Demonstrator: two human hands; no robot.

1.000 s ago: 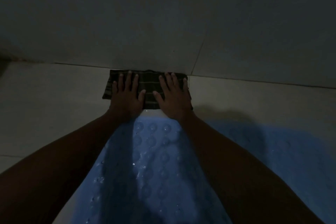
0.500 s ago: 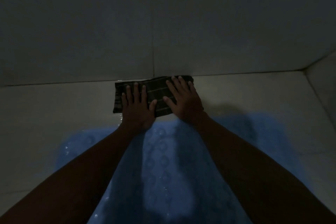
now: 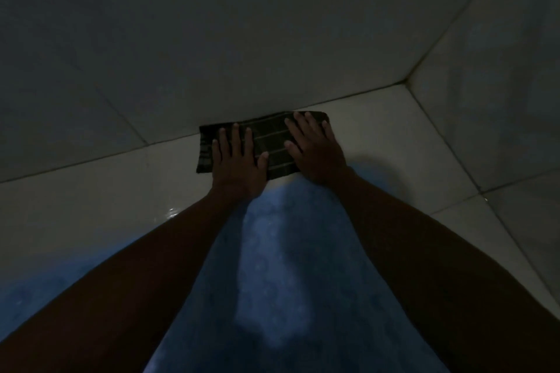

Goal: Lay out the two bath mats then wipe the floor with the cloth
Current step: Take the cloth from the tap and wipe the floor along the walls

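A dark checked cloth (image 3: 271, 142), folded into a rectangle, lies flat on the pale tiled floor (image 3: 91, 197) against the foot of the wall. My left hand (image 3: 238, 160) presses on its left half, fingers spread. My right hand (image 3: 315, 150) presses on its right half, fingers spread too. A blue bath mat (image 3: 272, 266) with a faint bubble pattern lies on the floor under my forearms, its far edge just short of the cloth. The room is very dim. I see only one mat surface clearly.
A tiled wall (image 3: 242, 39) rises right behind the cloth. A second wall (image 3: 500, 70) meets it at a corner on the right. A wet glint (image 3: 171, 212) shows on the floor left of my left forearm.
Both hands have slid the cloth to the right along the foot of the wall, toward the corner. The view has swung right, and the corner has come into sight.
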